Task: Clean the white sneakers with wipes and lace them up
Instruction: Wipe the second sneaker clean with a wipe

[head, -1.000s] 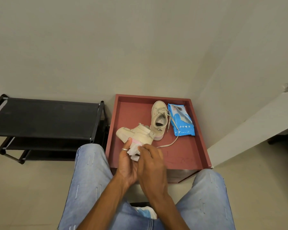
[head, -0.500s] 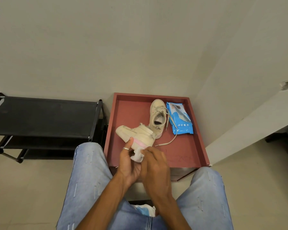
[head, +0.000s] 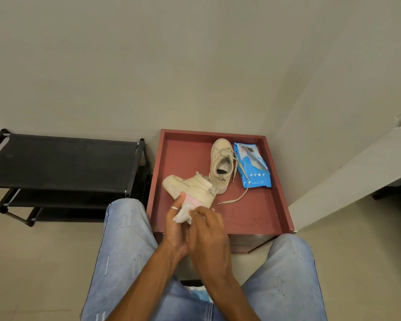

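Sneaker on its side, heel in your left grip, wipe in your right.
Your left hand clasps the heel end, thumb pressed on the side. The shoe's long axis runs up and leftward, toe farthest from both hands. Your right hand, touching the left, pinches the soft crumpled wipe at the heel, so it looks best placed to rub. The upper is matte and off-white. The second sneaker stands upright behind on the rimmed red tabletop, flat lace trailing, just beside a glossy blue wipes pack.
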### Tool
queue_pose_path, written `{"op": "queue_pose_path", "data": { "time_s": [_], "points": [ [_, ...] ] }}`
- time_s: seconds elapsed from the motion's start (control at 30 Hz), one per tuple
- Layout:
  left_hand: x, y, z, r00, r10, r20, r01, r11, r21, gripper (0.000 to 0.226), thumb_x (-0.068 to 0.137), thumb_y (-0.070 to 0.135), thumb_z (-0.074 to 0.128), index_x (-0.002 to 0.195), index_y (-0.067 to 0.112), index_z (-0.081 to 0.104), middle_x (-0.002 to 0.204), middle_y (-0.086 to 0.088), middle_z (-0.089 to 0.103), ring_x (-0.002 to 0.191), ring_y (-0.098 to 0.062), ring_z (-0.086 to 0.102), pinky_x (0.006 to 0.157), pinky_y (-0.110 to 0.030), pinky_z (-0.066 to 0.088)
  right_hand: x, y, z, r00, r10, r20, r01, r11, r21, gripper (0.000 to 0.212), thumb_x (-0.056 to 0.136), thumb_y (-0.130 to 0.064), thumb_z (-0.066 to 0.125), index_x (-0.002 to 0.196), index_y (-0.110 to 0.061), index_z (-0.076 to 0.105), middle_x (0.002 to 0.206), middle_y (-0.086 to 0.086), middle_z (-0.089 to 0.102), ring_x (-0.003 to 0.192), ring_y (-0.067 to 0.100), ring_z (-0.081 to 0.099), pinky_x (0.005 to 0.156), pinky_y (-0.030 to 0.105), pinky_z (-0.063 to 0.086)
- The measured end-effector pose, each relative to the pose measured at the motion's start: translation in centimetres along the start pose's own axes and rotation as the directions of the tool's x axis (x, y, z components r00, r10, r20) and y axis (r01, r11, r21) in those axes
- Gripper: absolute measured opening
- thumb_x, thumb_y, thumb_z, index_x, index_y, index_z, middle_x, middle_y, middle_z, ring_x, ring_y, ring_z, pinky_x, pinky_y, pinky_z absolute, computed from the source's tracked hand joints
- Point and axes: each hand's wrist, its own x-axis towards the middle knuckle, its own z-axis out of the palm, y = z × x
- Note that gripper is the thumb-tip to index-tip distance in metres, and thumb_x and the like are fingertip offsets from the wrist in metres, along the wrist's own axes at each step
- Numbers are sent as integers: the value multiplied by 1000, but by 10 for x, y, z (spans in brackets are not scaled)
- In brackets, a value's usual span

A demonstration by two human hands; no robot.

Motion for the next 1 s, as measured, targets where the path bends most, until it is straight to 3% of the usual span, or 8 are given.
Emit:
{"op": "queue_pose_path", "data": {
  "time_s": [0.07,0.2,0.3,0.37,0.47,0.63,0.83,1.0],
  "points": [
    [2,0,0,1000,9,-26,-8,1000,8,55,92,52,58,113,4,75,97,-12,65,92,-23,60,98,-35,47,-2,4,-1,1000,-17,24,17,1000,5,19,85,-10,59,99,-8,72,105,7,67,90,23,62,74,27,55],
    [2,-3,10,999,48,-21,-48,999,-11,52,91,39,63,126,0,61,97,-14,63,70,-18,64,53,-22,56,9,22,-6,989,150,6,-151,987,49,24,90,-11,52,104,-8,71,107,5,67,93,22,61,79,28,52],
    [3,-5,7,996,88,-24,-88,996,24,52,92,36,66,128,-2,63,114,-21,68,87,-26,70,68,-29,62,12,25,-6,974,225,-30,-222,973,65,23,90,-9,53,106,-8,70,107,4,66,95,21,61,79,35,54],
    [4,-2,2,999,27,25,-28,999,33,53,80,38,80,116,-1,72,102,-14,66,85,-20,65,79,-19,51,7,12,-2,989,149,-19,-148,987,61,23,92,-14,51,102,-7,70,106,6,66,93,22,61,78,31,53],
    [3,-1,-1,1000,15,-3,-15,1000,22,48,89,47,65,104,3,77,96,-10,63,88,-20,60,87,-29,48,4,2,-2,997,69,13,-70,994,86,24,92,-17,52,102,-8,71,106,5,66,92,19,60,75,22,52],
    [6,-4,5,998,49,-24,-49,998,29,65,87,38,76,136,1,55,114,-14,64,97,-19,63,89,-26,48,18,20,-5,979,197,-40,-195,979,57,20,87,-5,60,104,-7,70,106,5,66,93,22,61,80,16,42],
    [-1,-2,2,999,18,-27,-18,1000,7,50,90,48,65,106,2,76,96,-11,64,96,-21,57,112,-28,34,-3,5,2,1000,16,10,-16,1000,19,18,85,-5,66,102,-7,71,107,6,66,93,22,61,72,27,54],
    [-6,3,17,987,145,-73,-144,989,16,52,91,40,63,127,1,62,114,-20,69,93,-28,70,74,-33,63,12,29,-5,982,189,-6,-187,976,115,22,92,-10,57,109,-9,72,107,4,67,94,16,62,79,24,53]
  ]
}}
